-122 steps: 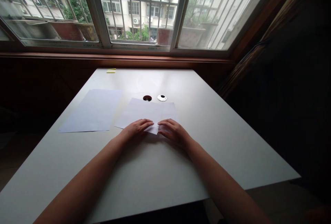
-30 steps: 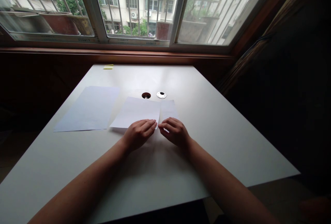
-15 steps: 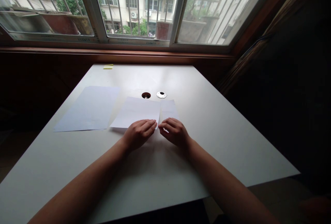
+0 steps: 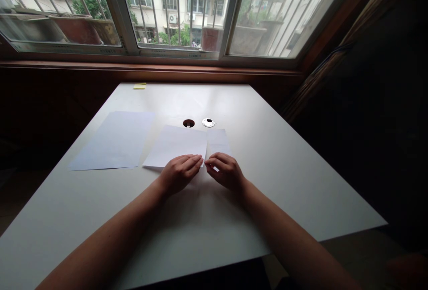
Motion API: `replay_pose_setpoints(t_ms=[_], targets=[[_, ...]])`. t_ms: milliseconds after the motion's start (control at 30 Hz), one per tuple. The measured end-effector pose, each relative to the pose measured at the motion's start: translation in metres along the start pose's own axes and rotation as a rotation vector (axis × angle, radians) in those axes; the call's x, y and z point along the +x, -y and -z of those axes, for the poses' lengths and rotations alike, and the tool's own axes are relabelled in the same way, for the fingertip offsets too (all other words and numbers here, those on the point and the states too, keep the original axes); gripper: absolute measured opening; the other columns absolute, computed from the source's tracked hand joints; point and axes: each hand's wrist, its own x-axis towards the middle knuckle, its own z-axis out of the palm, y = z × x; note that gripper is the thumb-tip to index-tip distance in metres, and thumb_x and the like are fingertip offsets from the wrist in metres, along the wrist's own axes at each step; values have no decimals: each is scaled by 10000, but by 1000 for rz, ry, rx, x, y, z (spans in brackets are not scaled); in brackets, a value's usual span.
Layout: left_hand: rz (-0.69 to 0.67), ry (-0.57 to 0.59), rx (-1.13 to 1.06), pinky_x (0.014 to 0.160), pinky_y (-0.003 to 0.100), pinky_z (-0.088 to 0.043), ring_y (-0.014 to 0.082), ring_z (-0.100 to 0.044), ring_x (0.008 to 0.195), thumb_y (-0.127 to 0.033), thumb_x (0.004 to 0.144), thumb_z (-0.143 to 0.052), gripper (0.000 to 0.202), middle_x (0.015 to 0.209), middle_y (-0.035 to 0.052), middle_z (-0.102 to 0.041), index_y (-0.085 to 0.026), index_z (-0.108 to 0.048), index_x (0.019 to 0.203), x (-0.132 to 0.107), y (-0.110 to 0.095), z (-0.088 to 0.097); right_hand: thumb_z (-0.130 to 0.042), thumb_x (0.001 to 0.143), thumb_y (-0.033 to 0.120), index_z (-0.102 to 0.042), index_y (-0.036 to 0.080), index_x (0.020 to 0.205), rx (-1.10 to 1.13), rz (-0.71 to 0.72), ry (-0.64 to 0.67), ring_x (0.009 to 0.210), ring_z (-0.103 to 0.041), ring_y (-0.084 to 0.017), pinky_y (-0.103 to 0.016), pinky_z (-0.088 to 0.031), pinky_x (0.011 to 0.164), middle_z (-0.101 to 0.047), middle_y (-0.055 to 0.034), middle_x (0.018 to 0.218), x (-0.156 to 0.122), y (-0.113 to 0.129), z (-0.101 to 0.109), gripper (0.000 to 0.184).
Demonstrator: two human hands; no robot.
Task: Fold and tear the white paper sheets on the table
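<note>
Side by side at the middle of the table, my left hand (image 4: 181,171) and my right hand (image 4: 226,169) are closed, their fingertips almost meeting. My left fingers grip the near right corner of a white sheet of paper (image 4: 177,143), which is slightly raised at that edge. A narrower white strip of paper (image 4: 218,141) extends to the right, and my right fingers pinch its near left edge. Whether the strip and the sheet are one piece is hard to tell where they meet. My thumbs are mostly hidden behind the fingers.
More white sheets (image 4: 112,142) lie stacked at the left on the white table (image 4: 287,192). Beyond the papers are a round cable hole (image 4: 188,123) and its loose cover (image 4: 208,122). A small yellow pad (image 4: 139,86) rests at the far edge, below a barred window (image 4: 177,9).
Hardly anything differs. Both hands keep their grip in the same place, and the near left edge of the held sheet has shifted very slightly.
</note>
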Motion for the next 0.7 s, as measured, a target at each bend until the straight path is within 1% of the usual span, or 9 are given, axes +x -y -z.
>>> replay_pose_setpoints(t_ms=[267, 467, 700], targets=[[-1, 17, 4, 867, 392, -610, 247, -672, 1058, -88, 940, -532, 307, 1195, 121, -690, -119, -616, 1233, -1, 0, 0, -610, 868, 107, -653, 220, 910, 47, -37, -13, 760, -641, -152, -279, -521, 717, -680, -35, 831, 1, 2, 0, 128], [24, -12, 7, 853, 384, -615, 238, -683, 1038, -108, 944, -551, 300, 1171, 107, -703, -138, -618, 1234, -1, 1, 0, -616, 872, 112, -652, 221, 881, 56, -133, -58, 702, -601, -138, -274, -505, 677, -650, -27, 804, -2, -4, 4, 116], [20, 6, -1, 865, 388, -608, 239, -673, 1062, -102, 942, -543, 319, 1193, 110, -694, -141, -610, 1251, -3, 2, 0, -632, 880, 124, -669, 228, 955, 78, -49, 4, 786, -636, -159, -289, -528, 728, -677, -44, 863, -1, -4, 3, 134]])
